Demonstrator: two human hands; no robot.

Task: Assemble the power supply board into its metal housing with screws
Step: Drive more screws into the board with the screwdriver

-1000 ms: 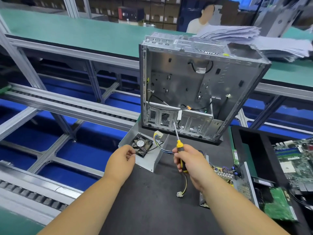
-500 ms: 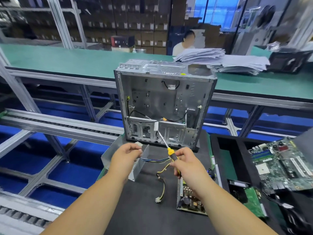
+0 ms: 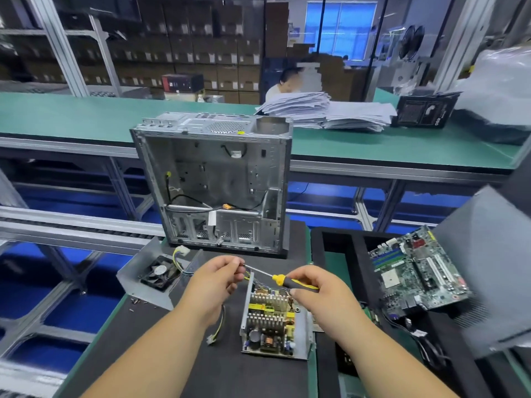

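I see my right hand [image 3: 319,294] gripping a yellow-and-black screwdriver [image 3: 290,280], shaft pointing left. My left hand [image 3: 214,282] pinches at its tip, probably seating a screw; I cannot see one. Just below, on the dark bench [image 3: 161,354], the board [image 3: 270,320] already sits in its open metal housing [image 3: 306,331]. Left of it lies a cover with a fan [image 3: 159,272]; loose screws [image 3: 138,301] lie near that. A computer case [image 3: 212,182] stands beyond. I judge the fastening step is starting. Next, the tip must find a mounting hole, held upright.
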